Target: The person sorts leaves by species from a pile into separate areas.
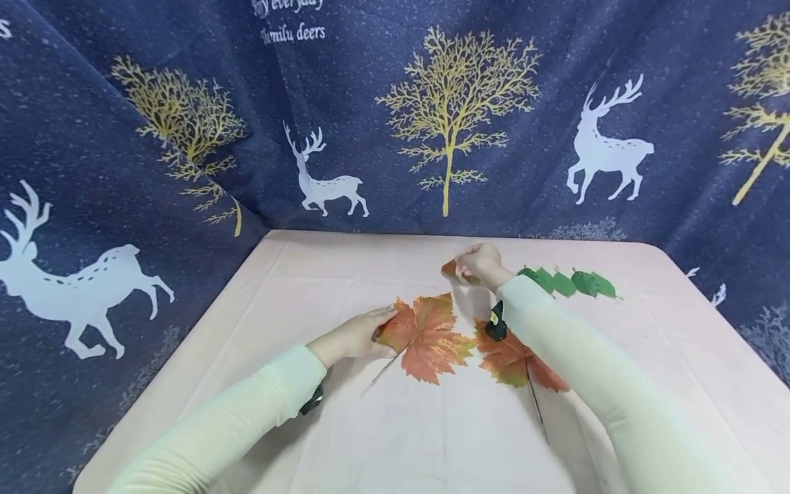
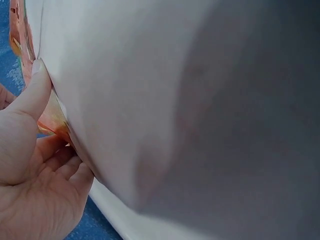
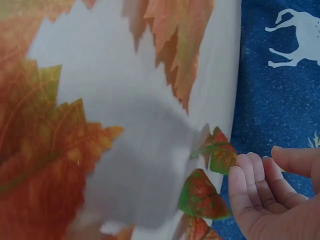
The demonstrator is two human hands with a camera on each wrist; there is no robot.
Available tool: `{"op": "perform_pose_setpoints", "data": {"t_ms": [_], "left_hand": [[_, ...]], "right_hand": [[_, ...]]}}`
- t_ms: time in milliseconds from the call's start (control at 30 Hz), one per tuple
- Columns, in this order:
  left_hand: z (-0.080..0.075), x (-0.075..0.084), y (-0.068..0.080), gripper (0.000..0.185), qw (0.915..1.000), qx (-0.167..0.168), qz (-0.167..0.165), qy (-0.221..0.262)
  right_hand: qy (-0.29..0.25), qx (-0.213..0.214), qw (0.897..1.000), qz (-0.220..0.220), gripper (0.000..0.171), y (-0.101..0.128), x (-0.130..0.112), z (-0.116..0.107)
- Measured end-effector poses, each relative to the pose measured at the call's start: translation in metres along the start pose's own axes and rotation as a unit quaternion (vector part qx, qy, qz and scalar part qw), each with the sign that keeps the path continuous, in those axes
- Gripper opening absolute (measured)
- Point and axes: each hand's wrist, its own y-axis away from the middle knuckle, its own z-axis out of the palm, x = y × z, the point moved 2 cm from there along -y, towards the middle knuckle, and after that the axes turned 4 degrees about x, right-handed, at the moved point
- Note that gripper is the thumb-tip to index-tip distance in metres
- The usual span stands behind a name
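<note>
My left hand [image 1: 361, 334] holds the edge of a large orange-red maple leaf [image 1: 426, 336] on the table. In the left wrist view the thumb of that hand [image 2: 30, 150] lies on the leaf's near side by the stem, with the other fingers curled beyond it. Farther back, my right hand [image 1: 481, 264] is over small red-and-green leaves [image 3: 202, 195]. Its fingers are loosely bent, the tips beside one small leaf [image 3: 222, 157]; nothing shows between thumb and forefinger. A second maple leaf [image 1: 509, 353] lies partly hidden under the right forearm.
A row of several overlapping green leaves [image 1: 564, 283] lies right of my right hand. The pale tablecloth [image 1: 382, 439] ends at a dark blue hanging cloth [image 1: 395, 137] printed with deer and trees. Long thin stems extend from both maple leaves toward the front.
</note>
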Motion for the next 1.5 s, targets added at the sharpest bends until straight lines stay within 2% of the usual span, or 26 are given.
{"op": "perform_pose_setpoints", "data": {"t_ms": [333,467,667,800,1067,1233,1367,1500], "left_hand": [[-0.004,-0.001,-0.004,0.085,0.9998,0.014,0.011,-0.001],[-0.001,-0.005,-0.001,0.084,0.9999,0.016,0.008,0.000],[0.003,-0.005,0.001,0.084,0.9997,0.016,0.012,0.012],[0.004,-0.005,0.001,0.084,0.9998,0.017,0.012,0.003],[0.000,0.002,-0.001,0.084,0.9995,0.026,0.018,0.002],[-0.002,0.004,-0.002,0.083,0.9993,0.034,0.016,0.001],[-0.003,0.006,-0.001,0.082,0.9993,0.037,0.010,0.005],[-0.002,0.009,-0.002,0.082,0.9990,0.043,0.005,0.006]], "right_hand": [[0.010,-0.013,1.000,-0.016,0.029,0.013,-0.001,-0.031],[0.003,-0.031,0.999,-0.031,0.034,0.019,0.008,-0.036],[0.007,-0.035,0.999,-0.024,0.040,0.027,0.025,-0.047],[0.012,-0.050,0.998,-0.030,0.043,0.034,0.031,-0.057],[0.046,-0.079,0.994,-0.053,0.045,0.059,0.037,-0.074],[0.082,-0.096,0.991,-0.045,0.050,0.074,0.046,-0.084],[0.106,-0.098,0.989,-0.041,0.056,0.085,0.055,-0.090],[0.133,-0.122,0.982,-0.058,0.066,0.093,0.067,-0.096]]}}
